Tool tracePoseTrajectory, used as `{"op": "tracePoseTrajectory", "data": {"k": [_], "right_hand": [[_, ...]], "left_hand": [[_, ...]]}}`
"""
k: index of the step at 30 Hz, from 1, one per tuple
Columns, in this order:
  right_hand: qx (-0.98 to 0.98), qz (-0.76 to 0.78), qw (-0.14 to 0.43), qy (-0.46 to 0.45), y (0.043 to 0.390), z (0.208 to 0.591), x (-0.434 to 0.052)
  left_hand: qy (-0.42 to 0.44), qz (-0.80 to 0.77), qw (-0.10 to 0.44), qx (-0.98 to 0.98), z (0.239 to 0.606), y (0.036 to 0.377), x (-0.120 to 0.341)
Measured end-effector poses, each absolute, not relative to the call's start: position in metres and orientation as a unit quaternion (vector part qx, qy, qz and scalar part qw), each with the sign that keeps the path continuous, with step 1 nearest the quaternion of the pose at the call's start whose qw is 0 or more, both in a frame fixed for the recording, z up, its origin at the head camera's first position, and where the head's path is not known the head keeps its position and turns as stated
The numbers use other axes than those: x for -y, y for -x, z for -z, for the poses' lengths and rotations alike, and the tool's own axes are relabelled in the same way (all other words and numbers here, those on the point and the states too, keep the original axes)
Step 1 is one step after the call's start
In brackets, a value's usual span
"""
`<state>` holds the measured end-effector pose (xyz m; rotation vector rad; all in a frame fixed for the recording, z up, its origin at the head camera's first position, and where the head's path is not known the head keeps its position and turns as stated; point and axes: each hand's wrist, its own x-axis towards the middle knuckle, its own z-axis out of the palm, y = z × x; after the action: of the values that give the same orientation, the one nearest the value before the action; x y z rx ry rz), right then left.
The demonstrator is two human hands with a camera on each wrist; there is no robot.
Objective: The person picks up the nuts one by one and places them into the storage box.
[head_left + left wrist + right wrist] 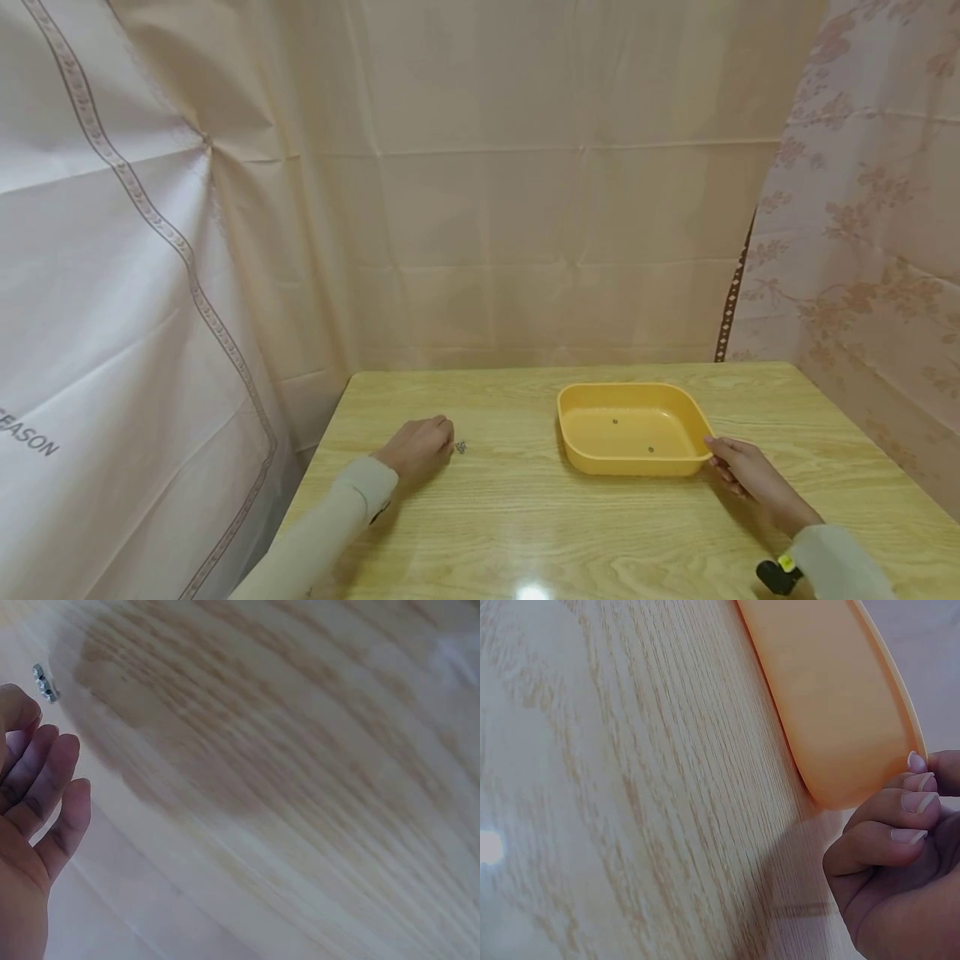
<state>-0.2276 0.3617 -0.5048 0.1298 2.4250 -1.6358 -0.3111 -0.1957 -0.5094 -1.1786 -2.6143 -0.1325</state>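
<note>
My left hand (417, 448) rests on the desk (525, 517), at its left part. In the left wrist view its fingers (46, 774) are relaxed and slightly bent, lying side by side; this grip holds nothing. A small cluster of metal nuts (461, 447) lies on the desk just beyond the fingertips, close to them but apart. In the left wrist view the nuts (45, 682) sit just beyond the nearest fingertip; the count cannot be read with certainty.

My right hand (750, 475) is at the near right corner of the yellow tray (697, 417). In the right wrist view its fingers (900, 802) are curled and lie against the tray's outer wall (832, 712) at that corner. The thumb is hidden, so I cannot tell whether this grip pinches the rim or only rests against it.

The tray stands flat on the desk, right of centre, well apart from the left hand. Two small dark items (615, 422) lie on its floor, apart from each other; they are too small to identify.

Both sleeves are light-coloured. A black and yellow device (780, 573) sits at the right wrist. Pale curtains (525, 208) hang behind and to both sides of the desk.
</note>
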Motion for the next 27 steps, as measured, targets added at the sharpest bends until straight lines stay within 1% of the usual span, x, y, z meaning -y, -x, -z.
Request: {"op": "tracePoseTrajectory", "data": {"k": [9,21,27], "right_hand": [[-0.823,0.556,0.107,-0.047,0.226,0.505,-0.359],[-0.827,0.549,0.11,-0.052,0.225,0.505,-0.359],[-0.832,0.541,0.111,-0.059,0.226,0.505,-0.359]], "left_hand": [[0.387,0.064,0.099,0.914,0.501,0.31,0.189],[0.392,0.063,0.088,0.913,0.497,0.31,0.188],[0.403,0.057,0.095,0.908,0.497,0.313,0.187]]}}
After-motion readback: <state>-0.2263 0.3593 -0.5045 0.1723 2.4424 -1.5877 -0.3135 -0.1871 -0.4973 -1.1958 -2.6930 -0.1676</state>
